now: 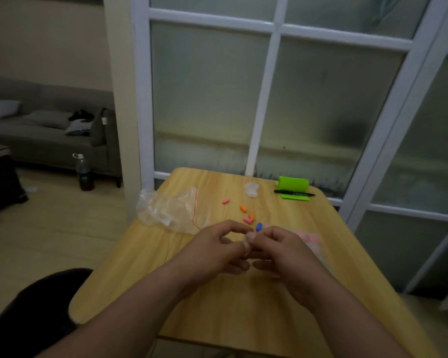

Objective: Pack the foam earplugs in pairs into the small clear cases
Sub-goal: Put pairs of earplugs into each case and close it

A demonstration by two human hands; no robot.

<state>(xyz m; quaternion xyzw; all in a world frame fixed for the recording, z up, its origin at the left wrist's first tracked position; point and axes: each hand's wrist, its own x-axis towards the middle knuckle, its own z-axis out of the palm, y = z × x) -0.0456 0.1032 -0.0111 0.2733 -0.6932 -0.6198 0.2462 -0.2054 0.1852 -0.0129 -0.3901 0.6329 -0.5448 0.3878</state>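
Where the two hands meet over the table [217,313], the left hand [214,245] and right hand [282,251] both curl their fingers in on a small clear case [245,244] pinched between them. It is blurred, so whether its lid is up cannot be told. Just past the right fingertips lies a blue earplug [258,226], so close that touching or not is unclear. Its long axis runs away from the person, the far end leaning slightly right. The right hand is the nearer one, so the next pick looks like a short reach forward with that hand while the left keeps the case. A pale pink packet [308,239], blurred, sits just right of that hand. Slightly farther, left of the blue one, pink earplugs [247,220] touch an orange earplug [251,216]. Beyond them a second orange earplug [243,208] lies alone, and a lone pink earplug [225,201] is farther left. A crumpled clear bag [166,208] covers the left edge. Near the far edge stand spare cases [251,189], with a pen [294,193] on a green holder [294,184] to their right.
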